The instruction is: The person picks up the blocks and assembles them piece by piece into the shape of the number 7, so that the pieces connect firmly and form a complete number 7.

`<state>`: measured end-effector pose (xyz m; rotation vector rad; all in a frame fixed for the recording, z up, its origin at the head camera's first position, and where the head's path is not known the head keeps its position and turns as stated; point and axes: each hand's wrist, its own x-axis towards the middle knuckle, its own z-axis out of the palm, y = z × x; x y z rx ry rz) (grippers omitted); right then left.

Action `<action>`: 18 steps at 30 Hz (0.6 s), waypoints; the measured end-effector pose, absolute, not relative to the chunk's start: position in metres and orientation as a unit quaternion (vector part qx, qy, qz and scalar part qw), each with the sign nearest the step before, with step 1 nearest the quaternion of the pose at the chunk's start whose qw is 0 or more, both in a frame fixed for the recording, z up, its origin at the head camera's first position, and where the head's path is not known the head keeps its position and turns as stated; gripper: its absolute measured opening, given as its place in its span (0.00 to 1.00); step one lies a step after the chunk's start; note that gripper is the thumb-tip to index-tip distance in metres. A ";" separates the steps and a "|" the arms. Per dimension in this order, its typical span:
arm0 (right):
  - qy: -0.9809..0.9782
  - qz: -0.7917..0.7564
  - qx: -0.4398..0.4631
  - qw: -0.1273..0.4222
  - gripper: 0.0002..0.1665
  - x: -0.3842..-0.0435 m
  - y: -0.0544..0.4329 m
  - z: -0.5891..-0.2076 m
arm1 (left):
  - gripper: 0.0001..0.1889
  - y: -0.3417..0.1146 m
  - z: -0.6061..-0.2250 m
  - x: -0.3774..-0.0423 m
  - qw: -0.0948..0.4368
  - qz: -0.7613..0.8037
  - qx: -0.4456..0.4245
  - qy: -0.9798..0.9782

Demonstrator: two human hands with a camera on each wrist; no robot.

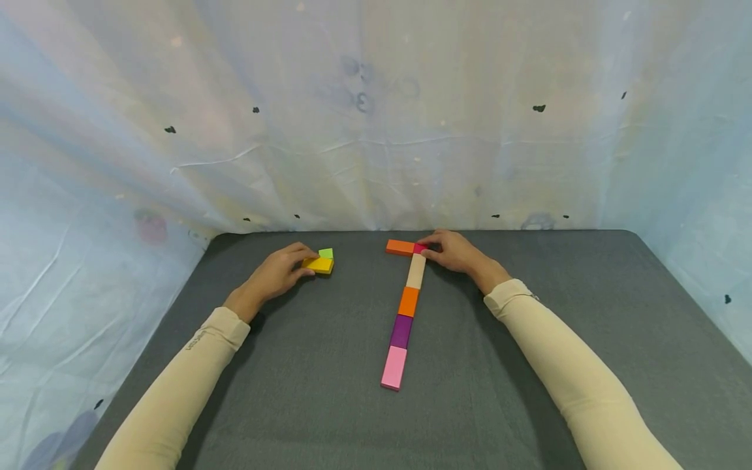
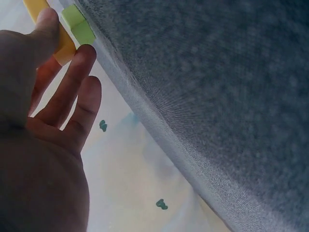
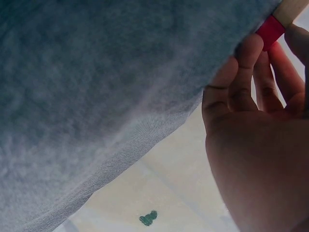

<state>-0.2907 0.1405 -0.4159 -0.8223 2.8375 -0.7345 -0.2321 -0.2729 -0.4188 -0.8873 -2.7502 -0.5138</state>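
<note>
On the left side of the table, my left hand (image 1: 281, 269) pinches a yellow block (image 1: 319, 265) between thumb and fingers. A light green block (image 1: 326, 253) lies against its far edge, and the left wrist view shows that green block (image 2: 78, 24) just beyond the fingertips. My right hand (image 1: 457, 253) holds a small red block (image 1: 420, 249) at the far end of a line of blocks, its fingers partly covering it. Touching the red block are an orange block (image 1: 400, 247) on its left and a plain wood-coloured block (image 1: 416, 271) on its near side.
From the wood-coloured block the line runs toward me through another orange block (image 1: 408, 301), a purple block (image 1: 401, 331) and a pink block (image 1: 394, 367). Dark grey cloth covers the table (image 1: 294, 391). A pale patterned curtain (image 1: 376, 130) hangs along its far edge and sides.
</note>
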 end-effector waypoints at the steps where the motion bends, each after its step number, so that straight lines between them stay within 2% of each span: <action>1: 0.931 -0.241 -0.269 0.048 0.24 -0.291 0.140 -0.416 | 0.18 -0.273 -0.419 -0.232 0.106 -0.176 -0.300 -0.932; 18: 0.929 -0.247 -0.270 0.054 0.25 -0.289 0.142 -0.417 | 0.18 -0.253 -0.415 -0.236 0.140 -0.173 -0.303 -0.926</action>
